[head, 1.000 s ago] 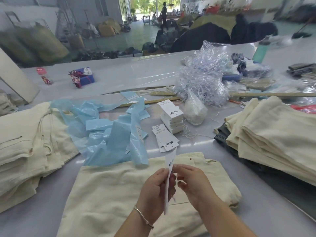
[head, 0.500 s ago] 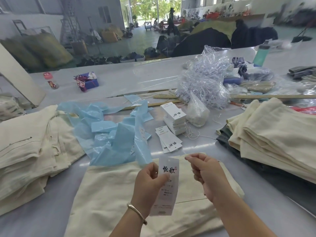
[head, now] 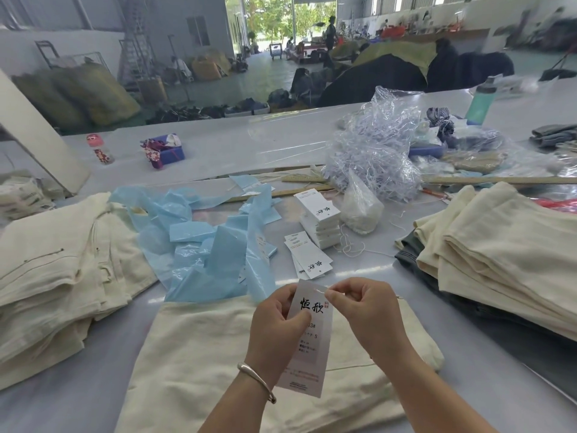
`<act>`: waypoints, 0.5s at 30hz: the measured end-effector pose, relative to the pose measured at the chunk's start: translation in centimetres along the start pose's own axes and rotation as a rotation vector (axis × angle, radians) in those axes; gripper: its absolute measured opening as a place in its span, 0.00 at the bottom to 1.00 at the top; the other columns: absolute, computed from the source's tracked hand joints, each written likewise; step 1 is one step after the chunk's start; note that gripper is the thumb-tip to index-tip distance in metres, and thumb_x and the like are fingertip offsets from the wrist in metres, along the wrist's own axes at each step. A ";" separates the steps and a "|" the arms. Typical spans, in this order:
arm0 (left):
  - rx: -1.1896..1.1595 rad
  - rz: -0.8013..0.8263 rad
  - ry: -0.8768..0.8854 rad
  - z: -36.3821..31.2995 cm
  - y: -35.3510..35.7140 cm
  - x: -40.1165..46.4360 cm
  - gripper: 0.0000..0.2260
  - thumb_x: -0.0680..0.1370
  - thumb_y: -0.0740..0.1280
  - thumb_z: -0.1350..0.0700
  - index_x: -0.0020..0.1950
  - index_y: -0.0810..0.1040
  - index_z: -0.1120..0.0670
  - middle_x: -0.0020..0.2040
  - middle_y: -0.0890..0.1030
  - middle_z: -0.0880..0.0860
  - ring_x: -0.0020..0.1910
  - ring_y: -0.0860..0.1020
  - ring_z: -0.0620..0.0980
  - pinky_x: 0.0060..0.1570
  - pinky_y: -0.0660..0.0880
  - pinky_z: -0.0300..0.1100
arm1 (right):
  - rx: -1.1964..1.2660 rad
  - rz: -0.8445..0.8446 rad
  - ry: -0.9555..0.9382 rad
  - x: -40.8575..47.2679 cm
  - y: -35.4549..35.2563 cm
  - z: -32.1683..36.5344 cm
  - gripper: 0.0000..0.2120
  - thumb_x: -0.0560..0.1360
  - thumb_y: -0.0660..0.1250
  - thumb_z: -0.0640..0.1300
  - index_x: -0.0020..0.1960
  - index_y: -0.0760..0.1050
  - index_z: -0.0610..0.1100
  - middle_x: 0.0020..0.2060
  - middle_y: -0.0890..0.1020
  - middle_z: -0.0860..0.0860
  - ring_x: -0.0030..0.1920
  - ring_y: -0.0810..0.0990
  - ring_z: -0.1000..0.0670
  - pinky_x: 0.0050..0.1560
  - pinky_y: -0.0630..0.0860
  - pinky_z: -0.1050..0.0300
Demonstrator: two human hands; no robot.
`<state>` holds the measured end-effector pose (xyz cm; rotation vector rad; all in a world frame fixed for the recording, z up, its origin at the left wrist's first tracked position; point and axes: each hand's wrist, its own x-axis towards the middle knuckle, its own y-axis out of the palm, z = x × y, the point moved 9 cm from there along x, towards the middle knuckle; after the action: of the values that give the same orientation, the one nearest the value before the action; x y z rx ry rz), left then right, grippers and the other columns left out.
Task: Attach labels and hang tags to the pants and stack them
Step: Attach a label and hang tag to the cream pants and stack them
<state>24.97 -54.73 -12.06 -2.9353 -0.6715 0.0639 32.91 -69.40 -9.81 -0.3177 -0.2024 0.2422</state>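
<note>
My left hand [head: 278, 323] holds a white hang tag [head: 307, 342] upright, with the thumb pressed on its printed face and the fingers curled behind it. My right hand [head: 362, 310] pinches something at the top edge of the tag between thumb and forefinger; I cannot tell what, it is too thin to see. Both hands are above a folded cream pair of pants [head: 199, 364] which lies flat on the grey worktop [head: 78, 401]. At my left is a stack of cream pants [head: 59, 270], and at my right another stack [head: 505, 254]. Behind the folded pants lie crumpled blue plastic bags [head: 212, 245]. Near them are some loose tags [head: 309, 257] and a pile of white tags [head: 318, 218]. Farther away is a clear bag of plastic fasteners [head: 374, 151].
</note>
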 end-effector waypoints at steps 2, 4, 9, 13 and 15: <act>0.003 -0.001 -0.001 -0.1 0.2 0.0 0.16 0.66 0.65 0.60 0.48 0.83 0.43 0.40 0.85 0.54 0.37 0.82 0.53 0.40 0.79 0.54 | -0.012 0.005 -0.009 0.0 0.0 0.1 0.10 0.70 0.74 0.41 0.31 0.80 0.49 0.18 0.63 0.56 0.23 0.61 0.55 0.28 0.59 0.62; 0.005 0.003 0.004 -0.2 0.5 -0.1 0.16 0.66 0.65 0.60 0.48 0.83 0.44 0.40 0.85 0.54 0.37 0.81 0.53 0.41 0.79 0.55 | -0.015 0.003 -0.011 0.0 -0.1 0.1 0.09 0.70 0.73 0.41 0.31 0.80 0.49 0.18 0.64 0.56 0.23 0.61 0.55 0.28 0.59 0.62; 0.013 0.024 0.009 -0.2 1.3 -0.4 0.16 0.66 0.65 0.60 0.48 0.83 0.43 0.40 0.85 0.53 0.37 0.82 0.51 0.41 0.79 0.52 | -0.017 -0.015 0.012 0.1 -0.6 -0.6 0.09 0.70 0.73 0.41 0.31 0.80 0.47 0.18 0.65 0.57 0.23 0.63 0.55 0.30 0.61 0.58; 0.030 0.012 0.006 0.0 1.5 -0.6 0.17 0.66 0.65 0.59 0.48 0.82 0.43 0.41 0.85 0.53 0.40 0.83 0.57 0.44 0.79 0.56 | -0.048 -0.032 0.042 -0.1 -0.8 -1.5 0.09 0.69 0.72 0.42 0.30 0.79 0.48 0.18 0.68 0.57 0.23 0.64 0.56 0.31 0.62 0.58; 0.038 0.006 0.004 0.1 1.6 -0.6 0.17 0.65 0.65 0.59 0.48 0.82 0.42 0.41 0.85 0.52 0.41 0.83 0.57 0.44 0.79 0.57 | -0.050 -0.043 0.058 -0.1 -0.9 -1.8 0.09 0.69 0.73 0.42 0.30 0.79 0.48 0.18 0.68 0.57 0.23 0.64 0.55 0.31 0.64 0.56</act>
<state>25.09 -56.38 -12.40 -2.9000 -0.6540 0.0708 33.39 -70.76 -11.19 -0.3693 -0.1583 0.1852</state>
